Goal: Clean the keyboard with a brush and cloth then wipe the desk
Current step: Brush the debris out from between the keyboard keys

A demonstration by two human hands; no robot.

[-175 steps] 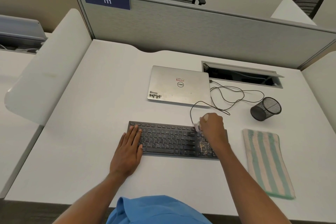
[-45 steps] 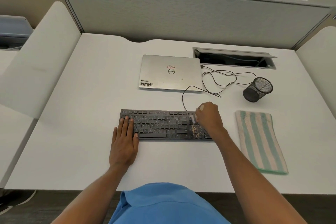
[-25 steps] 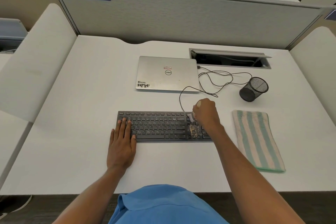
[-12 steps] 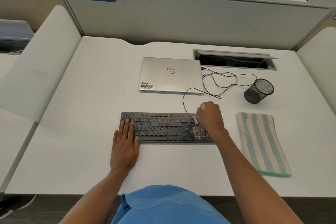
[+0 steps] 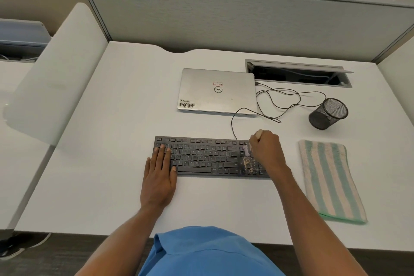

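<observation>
A black keyboard (image 5: pixel 201 157) lies on the white desk (image 5: pixel 112 119). My left hand (image 5: pixel 159 175) rests flat on the keyboard's left end, fingers together. My right hand (image 5: pixel 266 152) is closed around a small brush (image 5: pixel 246 151) whose pale bristles touch the keys at the right end; the handle tip sticks out above my fist. A patch of light crumbs (image 5: pixel 249 164) sits on the keys just below the bristles. A green and cream striped cloth (image 5: pixel 329 181) lies folded on the desk to the right of the keyboard.
A shut silver laptop (image 5: pixel 217 92) lies behind the keyboard, with a thin black cable (image 5: pixel 280 101) looping to its right. A black mesh cup (image 5: pixel 328 114) lies tipped at the right. An open cable hatch (image 5: pixel 298 74) sits by the grey partition (image 5: pixel 246 18).
The brush and my right hand have kept to the keyboard's right end with small strokes. My left hand has stayed on the left end. Only the camera has shifted a little.
</observation>
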